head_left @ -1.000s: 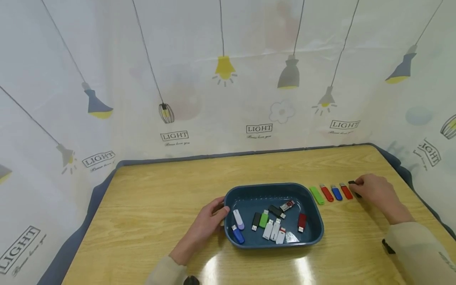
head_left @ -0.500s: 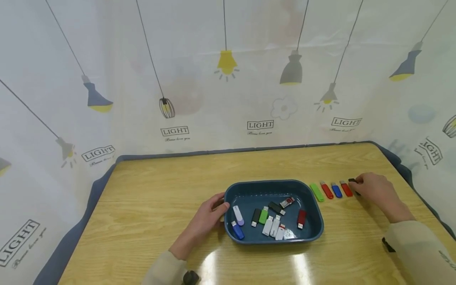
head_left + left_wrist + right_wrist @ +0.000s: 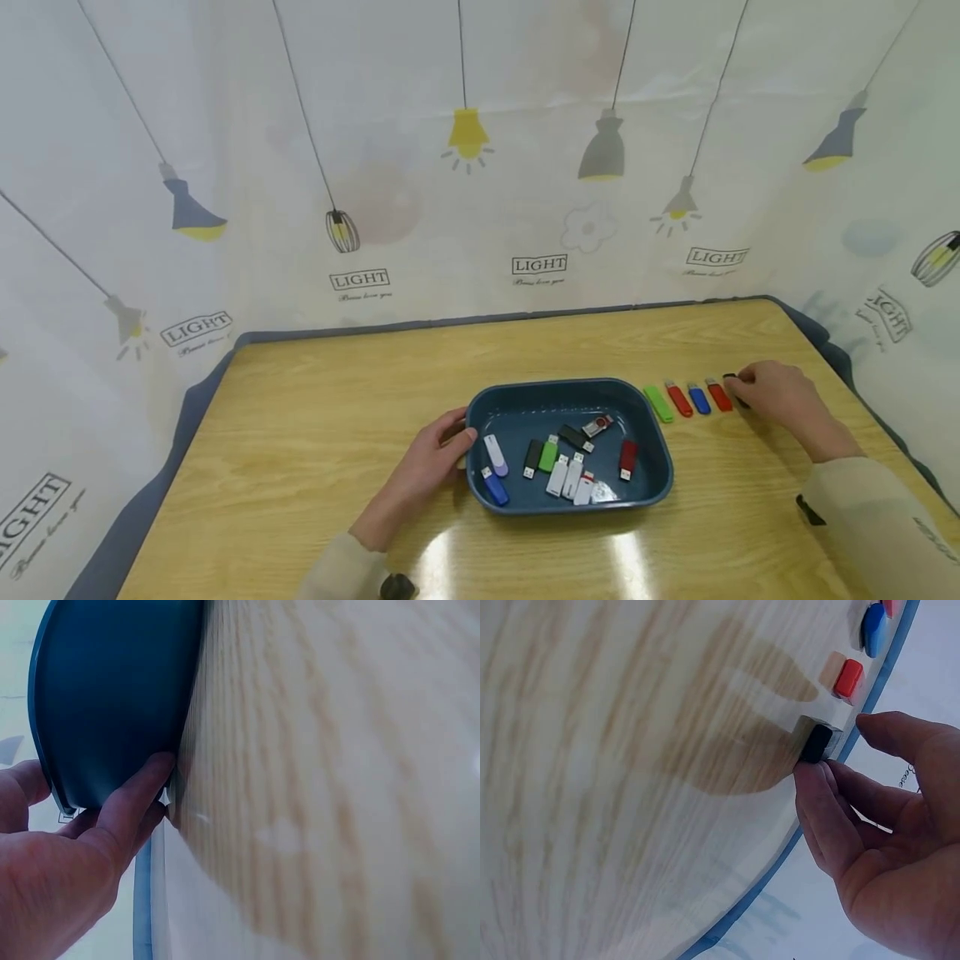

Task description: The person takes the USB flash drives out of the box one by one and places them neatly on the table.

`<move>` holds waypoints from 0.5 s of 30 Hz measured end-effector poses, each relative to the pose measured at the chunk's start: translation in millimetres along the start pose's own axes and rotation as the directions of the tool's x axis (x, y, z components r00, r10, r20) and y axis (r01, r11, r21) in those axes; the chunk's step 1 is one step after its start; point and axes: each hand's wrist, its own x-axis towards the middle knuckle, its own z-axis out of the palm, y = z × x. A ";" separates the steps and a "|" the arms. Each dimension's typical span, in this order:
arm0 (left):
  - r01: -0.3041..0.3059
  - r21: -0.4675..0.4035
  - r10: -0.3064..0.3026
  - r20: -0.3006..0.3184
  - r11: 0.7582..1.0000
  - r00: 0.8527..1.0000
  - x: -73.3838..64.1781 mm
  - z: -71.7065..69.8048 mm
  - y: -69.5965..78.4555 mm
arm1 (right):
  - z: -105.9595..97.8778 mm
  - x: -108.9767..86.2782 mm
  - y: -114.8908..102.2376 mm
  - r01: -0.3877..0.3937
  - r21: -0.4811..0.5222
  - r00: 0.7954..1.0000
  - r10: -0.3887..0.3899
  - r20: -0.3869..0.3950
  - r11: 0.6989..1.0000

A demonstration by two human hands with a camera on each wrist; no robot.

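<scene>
My left hand [image 3: 435,454] grips the left end of a dark blue tray [image 3: 570,509], thumb at the rim and fingers against the outer wall. Close up, the left wrist view shows those fingers [image 3: 124,814] low on the tray wall. At the right, my right hand [image 3: 780,400] holds a black USB stick [image 3: 820,744] on the table, fingertips and thumb around it. Most of that stick is hidden in the head view. Beside it in a row lie a red USB stick [image 3: 719,396], a blue one [image 3: 699,399], another red one [image 3: 679,400] and a green one [image 3: 658,404].
Inside the tray are several USB sticks, among them a dark red one [image 3: 627,460], a green one [image 3: 549,454], a blue one [image 3: 494,487] and white ones [image 3: 557,476]. The wooden table [image 3: 322,400] meets a printed cloth backdrop [image 3: 420,167] behind.
The view shifts slightly as the head moves. Both hands stay at the tray and the black USB stick; the row and the tray's contents look the same.
</scene>
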 end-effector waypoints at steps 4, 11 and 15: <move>0.003 -0.004 -0.003 -0.002 1.000 1.000 0.8 -0.4 -1.7 | -0.1 0.0 -0.9 0.000 0.005 1.000 0.000 0.003 1.000; 0.008 -0.019 -0.008 0.003 1.000 1.000 0.7 0.1 -1.5 | -11.5 -10.5 -13.4 0.064 -0.008 0.994 -0.065 -0.088 0.998; 0.027 -0.005 -0.027 -0.004 1.000 1.000 0.0 0.8 0.3 | -23.8 -20.9 -39.7 0.113 0.008 0.987 -0.111 -0.113 0.994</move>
